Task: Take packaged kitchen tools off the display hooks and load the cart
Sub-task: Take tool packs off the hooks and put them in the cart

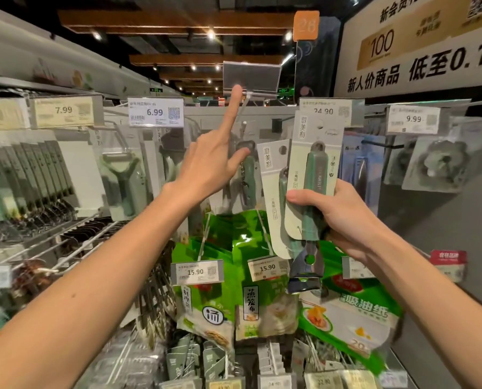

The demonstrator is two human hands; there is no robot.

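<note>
The left hand [209, 164] is up high with one pointing finger [235, 92] held straight. The fingertip pushes up the clear tag flap [251, 77] at the end of a hook [244, 108]. The other fingers are curled in and hold nothing. The right hand [338, 217] is well apart from it, lower and to the side. It grips a carded tool pack [315, 153] with a green handle, with the thumb across the front of the card. A second pack [273, 175] sits tucked just behind the first, and it looks like the same hand holds both. Behind the left hand, a corkscrew pack [247, 175] hangs on the hook under the lifted flap. I think that pack is the next one to take. To do it well, hold the flap up out of the way, so the hole in the card can slide straight off the tip of the hook. Pull the card forward along the hook, not down, or the card may tear. The right hand is full, so it should squeeze firmly so nothing slips. Green bags [251, 228] hang on the row below. The cart is not in view, so I cannot tell where it is.
</note>
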